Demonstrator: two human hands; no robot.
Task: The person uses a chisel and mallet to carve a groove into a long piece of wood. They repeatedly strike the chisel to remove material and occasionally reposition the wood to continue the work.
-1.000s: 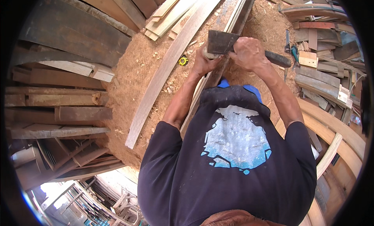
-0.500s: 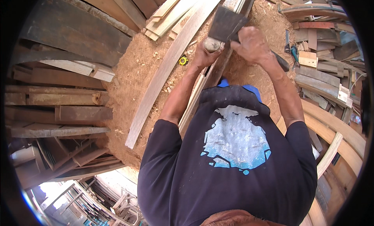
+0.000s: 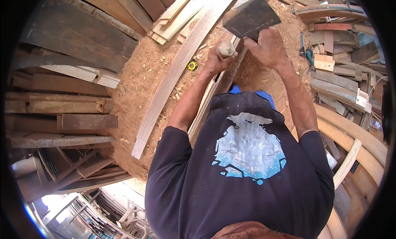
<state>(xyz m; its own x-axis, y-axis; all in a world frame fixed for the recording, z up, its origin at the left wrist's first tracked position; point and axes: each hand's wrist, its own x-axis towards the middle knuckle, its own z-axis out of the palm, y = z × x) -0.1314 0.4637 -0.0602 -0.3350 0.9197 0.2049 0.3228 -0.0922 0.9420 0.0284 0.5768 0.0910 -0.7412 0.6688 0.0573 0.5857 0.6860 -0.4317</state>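
Observation:
My left hand (image 3: pixel 219 59) is closed around the upright round wooden handle of a chisel (image 3: pixel 226 49); its blade is hidden below my fist. In my right hand (image 3: pixel 268 48) is a mallet (image 3: pixel 251 17) with a dark block-shaped head. The mallet head is raised just beyond the chisel's butt and to its right, apart from it. Beneath both hands runs a long wooden beam (image 3: pixel 231 73), which passes under my body.
A long thin board (image 3: pixel 165 84) lies left of the beam, with a yellow tape measure (image 3: pixel 192 65) between them. Light planks (image 3: pixel 173 26) are stacked at the far left. Sawdust (image 3: pixel 132 99) covers the ground. A teal power tool (image 3: pixel 309 57) and wood offcuts (image 3: pixel 338 84) lie at right.
The mallet has come up and to the right, off the chisel's butt, which is now uncovered. My left hand has stayed nearly in place around the chisel.

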